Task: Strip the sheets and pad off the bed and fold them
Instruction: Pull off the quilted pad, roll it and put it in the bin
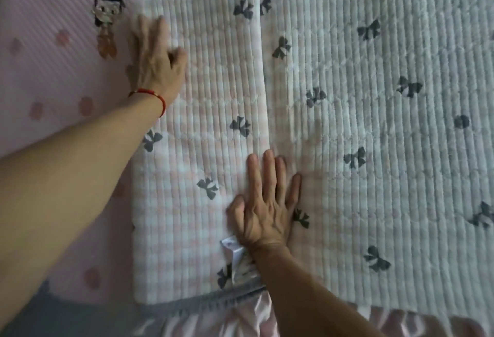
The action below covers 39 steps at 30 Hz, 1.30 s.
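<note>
A quilted white-and-pink pad (387,128) printed with dark bows lies spread over the bed. Its left part (203,112) is folded over on top, making a thick panel whose edge runs down the middle. My left hand (155,61) lies flat, fingers apart, on the far left corner of that folded panel. A red string bracelet circles that wrist. My right hand (264,203) presses flat on the pad beside the fold edge, fingers spread. A white care label (235,256) sticks out under my right wrist.
A pink sheet with darker pink dots (53,74) covers the bed on the left. A small doll with dark hair (107,21) lies on it just left of my left hand. Shiny pink ruffled fabric (213,320) hangs along the near edge.
</note>
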{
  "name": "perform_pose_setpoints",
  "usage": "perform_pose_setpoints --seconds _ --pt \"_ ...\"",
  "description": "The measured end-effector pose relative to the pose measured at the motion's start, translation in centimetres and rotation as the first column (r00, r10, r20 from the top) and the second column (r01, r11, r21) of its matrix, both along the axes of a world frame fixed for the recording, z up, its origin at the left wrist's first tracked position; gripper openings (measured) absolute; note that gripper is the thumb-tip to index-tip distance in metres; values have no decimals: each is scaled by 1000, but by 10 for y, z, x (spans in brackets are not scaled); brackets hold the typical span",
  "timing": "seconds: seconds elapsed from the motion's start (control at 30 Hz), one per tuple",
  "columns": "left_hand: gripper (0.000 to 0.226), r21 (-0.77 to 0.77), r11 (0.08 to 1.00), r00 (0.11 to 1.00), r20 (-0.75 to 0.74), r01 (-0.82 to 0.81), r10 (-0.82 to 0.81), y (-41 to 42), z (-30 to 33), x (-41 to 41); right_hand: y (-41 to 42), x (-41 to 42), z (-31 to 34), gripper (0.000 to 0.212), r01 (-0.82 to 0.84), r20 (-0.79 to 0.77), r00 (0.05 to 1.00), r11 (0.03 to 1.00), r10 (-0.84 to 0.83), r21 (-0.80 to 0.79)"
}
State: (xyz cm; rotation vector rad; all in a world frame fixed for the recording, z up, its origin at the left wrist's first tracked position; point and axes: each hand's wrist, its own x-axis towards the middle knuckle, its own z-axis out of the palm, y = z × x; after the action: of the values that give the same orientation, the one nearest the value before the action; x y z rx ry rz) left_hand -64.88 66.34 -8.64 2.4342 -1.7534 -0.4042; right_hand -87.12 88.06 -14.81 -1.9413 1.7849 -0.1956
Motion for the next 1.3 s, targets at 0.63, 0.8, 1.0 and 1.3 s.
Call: perform_pose_setpoints --seconds 0.63,0.8,1.0,1.3 --pt "106 313 905 908 -210 -288 362 130 121 -20 -4 -52 61 70 -321 128 945 932 303 168" --pt "62 192 943 946 -129 -271 298 109 173 -103 -3 -150 69 62 -262 -35 962 953 270 149" --pt "54 142 985 981 -152 -101 123 81 200 -229 -16 -230 85 74 -179 377 925 931 48 319" --pt "38 310 917 966 -9 249 -259 98 77 -352 -75 -327 116 77 138 505 778 886 -373 442"
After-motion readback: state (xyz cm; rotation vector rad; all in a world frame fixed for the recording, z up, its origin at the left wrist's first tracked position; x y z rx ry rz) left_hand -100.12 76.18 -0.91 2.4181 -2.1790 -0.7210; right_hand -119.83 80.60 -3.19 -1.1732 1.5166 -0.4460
